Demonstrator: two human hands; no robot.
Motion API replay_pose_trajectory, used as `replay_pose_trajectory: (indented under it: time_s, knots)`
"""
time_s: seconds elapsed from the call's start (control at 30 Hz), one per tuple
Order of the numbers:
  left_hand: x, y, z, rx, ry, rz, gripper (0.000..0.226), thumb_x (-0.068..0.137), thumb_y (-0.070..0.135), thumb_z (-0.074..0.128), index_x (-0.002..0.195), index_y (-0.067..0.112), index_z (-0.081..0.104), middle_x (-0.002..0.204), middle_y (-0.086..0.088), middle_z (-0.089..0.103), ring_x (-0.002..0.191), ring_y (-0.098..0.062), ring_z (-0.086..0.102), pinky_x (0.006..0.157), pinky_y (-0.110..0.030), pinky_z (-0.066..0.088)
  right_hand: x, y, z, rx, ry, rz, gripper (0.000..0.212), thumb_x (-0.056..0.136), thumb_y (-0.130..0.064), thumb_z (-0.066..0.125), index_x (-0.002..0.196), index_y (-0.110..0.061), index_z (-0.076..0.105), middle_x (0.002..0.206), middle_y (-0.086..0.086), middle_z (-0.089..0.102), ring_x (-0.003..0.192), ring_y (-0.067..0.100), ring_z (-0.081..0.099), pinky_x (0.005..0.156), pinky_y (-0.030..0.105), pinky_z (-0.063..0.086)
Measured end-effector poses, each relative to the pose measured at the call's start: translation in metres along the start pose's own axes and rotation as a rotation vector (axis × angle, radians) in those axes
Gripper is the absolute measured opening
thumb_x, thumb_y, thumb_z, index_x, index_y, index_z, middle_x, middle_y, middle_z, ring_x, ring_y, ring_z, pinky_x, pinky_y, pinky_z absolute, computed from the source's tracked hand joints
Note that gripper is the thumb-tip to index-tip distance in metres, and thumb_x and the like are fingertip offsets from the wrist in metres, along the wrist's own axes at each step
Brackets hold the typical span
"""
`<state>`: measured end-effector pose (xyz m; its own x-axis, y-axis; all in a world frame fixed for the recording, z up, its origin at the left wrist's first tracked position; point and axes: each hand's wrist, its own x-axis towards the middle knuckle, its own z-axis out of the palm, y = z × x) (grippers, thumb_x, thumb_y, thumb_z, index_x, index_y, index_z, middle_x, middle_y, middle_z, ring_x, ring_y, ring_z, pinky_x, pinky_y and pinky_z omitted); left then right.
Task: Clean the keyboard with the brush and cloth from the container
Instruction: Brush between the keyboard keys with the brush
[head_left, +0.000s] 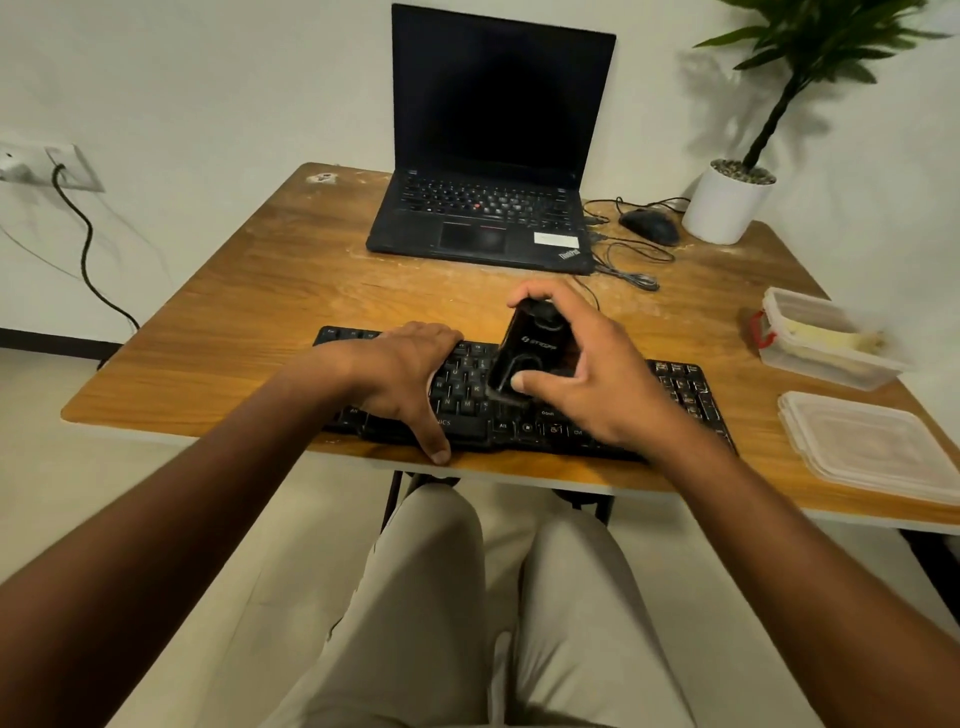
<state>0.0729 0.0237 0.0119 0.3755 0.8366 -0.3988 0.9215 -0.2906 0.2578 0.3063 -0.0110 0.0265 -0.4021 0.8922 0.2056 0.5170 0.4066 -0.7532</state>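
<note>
Looking down from the head camera, a black keyboard (524, 400) lies along the near edge of the wooden worktop (249, 291). The left hand (400, 374) rests on its left half, fingers fairly straight over the keys and thumb reaching to the front edge, so this grip is spread and clasps nothing. The right hand (582, 374) has its grip wrapped round a glossy black brush (527, 353), thumb on the near face and fingers over the top and far side. The brush tilts, its lower end down on the keys near the middle of the keyboard; the bristles are blurred and hard to make out, and both hands hide many keys.

At the right edge stands an open clear plastic container (821, 338) with something pale yellow inside, perhaps the cloth, though it is too blurred to say. Its lid (872, 447) lies nearer, partly cut off by the frame. Farther back sit an open ThinkPad laptop (493, 150) with a dark screen, a wired mouse (649, 226) and a potted plant (732, 202), its leaves cropped at the top.
</note>
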Motion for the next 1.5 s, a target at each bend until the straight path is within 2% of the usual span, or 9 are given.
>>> replay_pose_trajectory:
  time_s: [0.3, 0.5, 0.6, 0.87, 1.0, 1.13, 1.27, 1.4, 1.5]
  knots:
    - [0.003, -0.001, -0.001, 0.007, 0.012, 0.007, 0.145, 0.057, 0.053, 0.096, 0.165, 0.020, 0.004, 0.171, 0.000, 0.012, 0.156, -0.022, 0.011, 0.126, -0.039, 0.015, -0.014, 0.010, -0.051, -0.376, -0.185, 0.106, 0.066, 0.090, -0.010, 0.076, 0.128, -0.054, 0.045, 0.108, -0.007, 0.062, 0.081, 0.007, 0.061, 0.060, 0.027, 0.056]
    - [0.001, 0.000, -0.001, -0.028, 0.026, 0.028, 0.140, 0.054, 0.052, 0.098, 0.162, 0.023, 0.014, 0.163, 0.001, 0.027, 0.150, -0.022, 0.023, 0.122, -0.040, 0.024, -0.009, -0.012, 0.003, -0.030, -0.064, -0.019, 0.065, 0.085, -0.006, 0.078, 0.129, -0.045, 0.049, 0.111, -0.013, 0.062, 0.092, 0.009, 0.067, 0.069, 0.026, 0.062]
    - [0.001, 0.001, -0.002, -0.053, 0.037, 0.039, 0.129, 0.053, 0.050, 0.099, 0.157, 0.027, 0.026, 0.152, 0.004, 0.037, 0.143, -0.020, 0.031, 0.120, -0.040, 0.030, -0.012, -0.009, 0.017, -0.086, -0.128, -0.063, 0.064, 0.087, -0.007, 0.077, 0.128, -0.046, 0.047, 0.108, -0.010, 0.064, 0.087, 0.008, 0.066, 0.068, 0.028, 0.061]
    - [-0.002, 0.003, -0.002, -0.036, 0.042, 0.021, 0.130, 0.055, 0.047, 0.099, 0.158, 0.023, 0.023, 0.156, 0.002, 0.035, 0.143, -0.021, 0.031, 0.120, -0.042, 0.030, -0.021, -0.010, -0.030, -0.402, -0.278, 0.038, 0.065, 0.091, -0.011, 0.074, 0.125, -0.056, 0.042, 0.098, -0.023, 0.057, 0.082, -0.005, 0.057, 0.061, 0.012, 0.039]
    - [-0.002, 0.005, -0.002, -0.035, 0.037, 0.018, 0.129, 0.057, 0.045, 0.098, 0.159, 0.024, 0.022, 0.157, 0.002, 0.033, 0.144, -0.021, 0.029, 0.119, -0.042, 0.029, -0.014, -0.019, -0.008, -0.232, -0.162, -0.039, 0.064, 0.089, -0.007, 0.075, 0.131, -0.046, 0.046, 0.100, -0.016, 0.060, 0.078, -0.013, 0.059, 0.054, 0.011, 0.047]
    - [-0.002, 0.004, -0.003, -0.038, 0.024, 0.026, 0.130, 0.056, 0.047, 0.098, 0.159, 0.026, 0.022, 0.158, 0.003, 0.033, 0.146, -0.021, 0.026, 0.119, -0.044, 0.029, -0.012, -0.011, 0.015, -0.100, -0.130, -0.064, 0.065, 0.087, -0.005, 0.077, 0.130, -0.043, 0.046, 0.109, -0.011, 0.062, 0.089, 0.005, 0.065, 0.067, 0.028, 0.061]
    - [-0.001, 0.003, -0.002, -0.021, 0.022, 0.010, 0.133, 0.055, 0.048, 0.098, 0.160, 0.024, 0.020, 0.160, 0.002, 0.030, 0.146, -0.021, 0.028, 0.119, -0.042, 0.029, -0.021, 0.002, -0.010, -0.217, -0.177, -0.005, 0.065, 0.090, -0.008, 0.075, 0.128, -0.050, 0.045, 0.106, -0.012, 0.063, 0.080, -0.001, 0.063, 0.057, 0.019, 0.052]
    - [0.000, 0.003, -0.002, -0.005, 0.021, -0.003, 0.140, 0.054, 0.049, 0.098, 0.162, 0.023, 0.012, 0.166, 0.001, 0.023, 0.151, -0.022, 0.021, 0.123, -0.042, 0.024, -0.028, 0.007, -0.045, -0.348, -0.240, 0.113, 0.068, 0.089, -0.012, 0.076, 0.125, -0.059, 0.043, 0.112, -0.010, 0.063, 0.095, 0.007, 0.063, 0.072, 0.030, 0.058]
    - [-0.001, 0.003, -0.001, -0.003, 0.021, 0.000, 0.140, 0.055, 0.049, 0.098, 0.163, 0.022, 0.012, 0.166, 0.001, 0.022, 0.152, -0.022, 0.021, 0.124, -0.042, 0.023, -0.024, 0.001, -0.041, -0.303, -0.154, 0.075, 0.067, 0.087, -0.010, 0.078, 0.127, -0.054, 0.046, 0.106, -0.009, 0.064, 0.081, 0.005, 0.062, 0.060, 0.018, 0.052]
